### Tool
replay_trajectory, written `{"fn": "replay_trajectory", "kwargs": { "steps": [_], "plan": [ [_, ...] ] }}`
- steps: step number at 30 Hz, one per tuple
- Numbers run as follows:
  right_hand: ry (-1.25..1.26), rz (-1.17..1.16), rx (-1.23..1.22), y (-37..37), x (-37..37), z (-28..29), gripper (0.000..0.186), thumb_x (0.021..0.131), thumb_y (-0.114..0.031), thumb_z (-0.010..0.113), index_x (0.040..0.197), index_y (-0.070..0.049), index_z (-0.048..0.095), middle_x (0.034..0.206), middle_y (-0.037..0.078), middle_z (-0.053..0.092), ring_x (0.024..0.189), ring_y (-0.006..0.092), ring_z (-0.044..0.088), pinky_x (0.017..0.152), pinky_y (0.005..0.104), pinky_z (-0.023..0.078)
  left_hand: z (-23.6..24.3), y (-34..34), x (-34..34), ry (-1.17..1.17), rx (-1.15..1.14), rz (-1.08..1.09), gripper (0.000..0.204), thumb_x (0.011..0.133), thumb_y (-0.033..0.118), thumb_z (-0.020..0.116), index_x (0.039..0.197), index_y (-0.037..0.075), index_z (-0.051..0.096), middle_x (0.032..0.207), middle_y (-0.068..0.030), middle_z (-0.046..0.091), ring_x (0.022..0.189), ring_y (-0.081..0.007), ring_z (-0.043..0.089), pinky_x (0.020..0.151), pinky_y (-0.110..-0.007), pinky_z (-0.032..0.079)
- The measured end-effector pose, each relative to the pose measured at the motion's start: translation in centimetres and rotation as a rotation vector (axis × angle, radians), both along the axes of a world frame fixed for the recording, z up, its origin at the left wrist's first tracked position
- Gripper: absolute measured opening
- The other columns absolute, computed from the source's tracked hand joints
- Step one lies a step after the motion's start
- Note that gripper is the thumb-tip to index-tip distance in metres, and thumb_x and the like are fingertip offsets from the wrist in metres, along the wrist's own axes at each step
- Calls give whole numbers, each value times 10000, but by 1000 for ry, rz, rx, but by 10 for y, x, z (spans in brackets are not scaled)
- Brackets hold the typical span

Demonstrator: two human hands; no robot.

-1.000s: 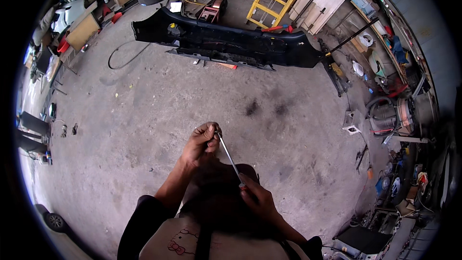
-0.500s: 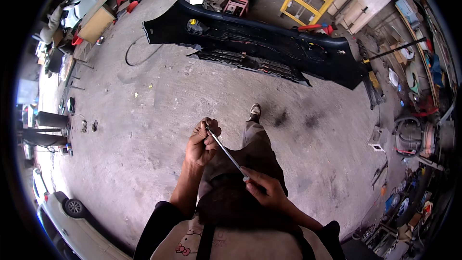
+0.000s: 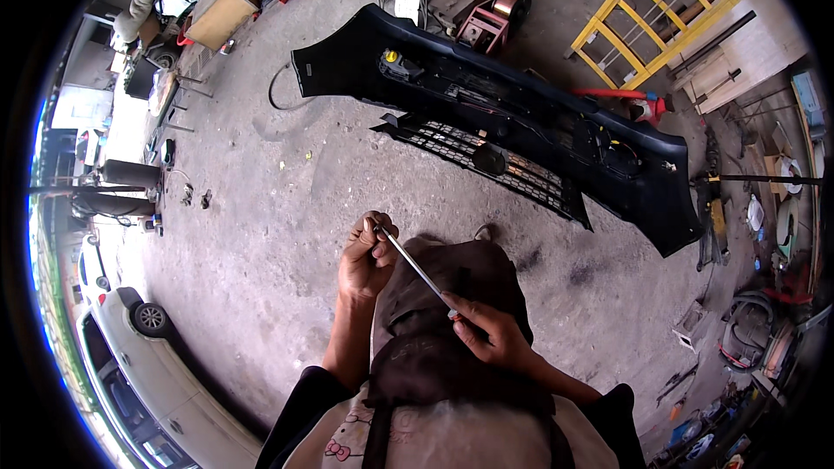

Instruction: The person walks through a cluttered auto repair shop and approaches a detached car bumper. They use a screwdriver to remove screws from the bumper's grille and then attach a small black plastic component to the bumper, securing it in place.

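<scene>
In front of my body I hold a long screwdriver (image 3: 414,267) with a silver shaft, slanting from upper left to lower right. My right hand (image 3: 491,334) is wrapped round its handle, of which only a bit of red and clear plastic shows. Closed fingers of my left hand (image 3: 367,256) pinch at the far tip; a small dark spot shows there, too small to make out. Beyond my hands a black car bumper (image 3: 530,91) lies on the floor with its inner side up. A black mesh grille (image 3: 443,139) lies along its near edge.
A yellow ladder (image 3: 621,13) and a red jack-like tool (image 3: 647,107) are at the far right. A wire spool on a red frame (image 3: 482,30) stands behind the bumper. To the left is a white car (image 3: 187,391). Tools and clutter line the right side.
The view has turned and moved forward, so the bumper and grille look nearer and farther right. Both hands keep their hold on the screwdriver in nearly the same pose.
</scene>
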State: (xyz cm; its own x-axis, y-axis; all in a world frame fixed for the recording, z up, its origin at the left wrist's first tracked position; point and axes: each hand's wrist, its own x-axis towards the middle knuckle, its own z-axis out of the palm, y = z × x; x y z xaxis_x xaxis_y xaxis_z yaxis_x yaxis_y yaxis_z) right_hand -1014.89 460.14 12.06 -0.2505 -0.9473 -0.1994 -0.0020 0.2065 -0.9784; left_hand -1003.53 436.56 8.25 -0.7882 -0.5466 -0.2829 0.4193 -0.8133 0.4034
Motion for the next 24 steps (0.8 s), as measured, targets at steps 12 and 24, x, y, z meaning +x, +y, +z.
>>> {"fn": "replay_trajectory", "kwargs": {
  "steps": [12, 24],
  "plan": [
    [65, -210, 70, -119, -85, -2, 465, 934, -80, 585, 1392, -98, 507, 1049, 146, 655, 908, 220, 659, 839, 308, 517, -35, -127, -125, -26, 160, -194, 143, 968, 165, 576, 1033, 39, 586, 852, -19, 479, 609, -60, 385, 436, -179, 247],
    [314, -349, 258, -299, -113, 20, 495, 917, -92, 591, 1401, -107, 491, 990, 143, 662, 875, 274, 659, 797, 343, 527, -38, -309, -217, 76, 281, -461, 180, 970, 191, 580, 968, 11, 577, 792, -46, 495, 579, -55, 401, 439, -162, 277]
  ]
}}
